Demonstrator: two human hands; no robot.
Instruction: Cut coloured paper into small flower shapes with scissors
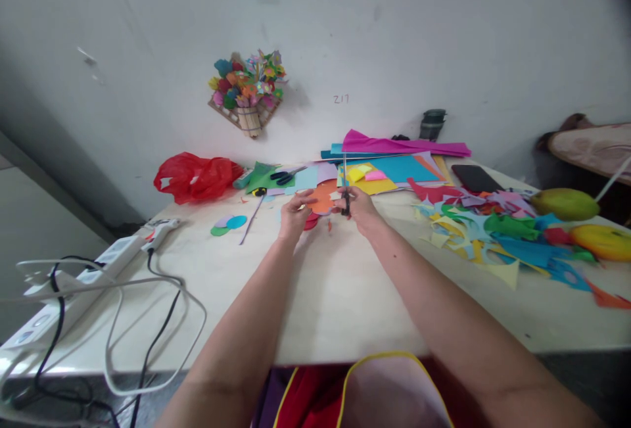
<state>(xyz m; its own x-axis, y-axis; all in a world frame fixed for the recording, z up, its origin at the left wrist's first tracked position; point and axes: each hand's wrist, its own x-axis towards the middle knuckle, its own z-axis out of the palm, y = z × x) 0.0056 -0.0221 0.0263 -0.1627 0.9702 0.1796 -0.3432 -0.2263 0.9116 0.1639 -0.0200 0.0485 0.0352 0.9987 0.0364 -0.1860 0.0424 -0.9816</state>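
Over the middle of the table, my left hand (296, 212) is closed on the left edge of an orange paper piece (324, 198). My right hand (359, 206) is closed around the dark handles of a pair of scissors (345, 178), whose blades point up and away from me. The scissors are beside the right edge of the orange paper; I cannot tell if the blades touch it. Below the paper, red paper circles (311, 221) lie partly hidden by my left hand. Left of that hand are blue, lilac and green paper circles (236, 222).
Paper scraps (473, 237) are heaped on the right near a phone (477, 178) and two mangoes (565, 204). Coloured sheets (409, 169) lie at the back. A red plastic bag (194, 178) stands back left; a power strip (73, 290) with loose cables runs along the left edge.
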